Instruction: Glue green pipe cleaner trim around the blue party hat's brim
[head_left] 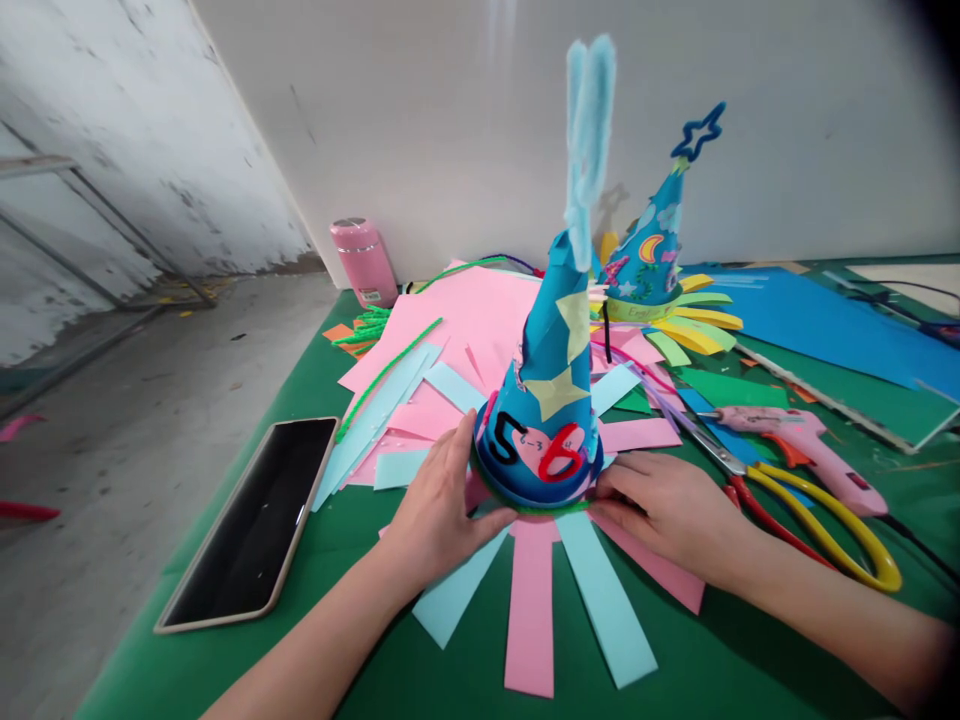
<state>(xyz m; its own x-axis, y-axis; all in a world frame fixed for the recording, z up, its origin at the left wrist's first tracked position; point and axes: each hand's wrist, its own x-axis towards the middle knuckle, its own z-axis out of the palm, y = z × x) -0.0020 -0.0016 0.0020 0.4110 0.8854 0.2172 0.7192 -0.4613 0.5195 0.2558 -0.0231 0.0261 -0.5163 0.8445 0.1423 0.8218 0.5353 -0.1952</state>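
Head view, blue cone hat (547, 345) upright on green counter (356, 640), black "5" (500, 432) and red "6" (550, 464) on front, small "6-3" (531, 441) between, left hand (441, 500) clasping its base, right hand (671, 515) bunched at its rim, pinch unclear, grey floor (251, 345), peeling white wall (120, 80)

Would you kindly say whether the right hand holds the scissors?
No, the scissors lie beside the glue gun, while the right hand is at the nearer blue hat.

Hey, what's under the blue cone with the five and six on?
Pink strips and light-blue strips stick out from beneath the cone, over the green table. Whatever lies directly under its base is covered.
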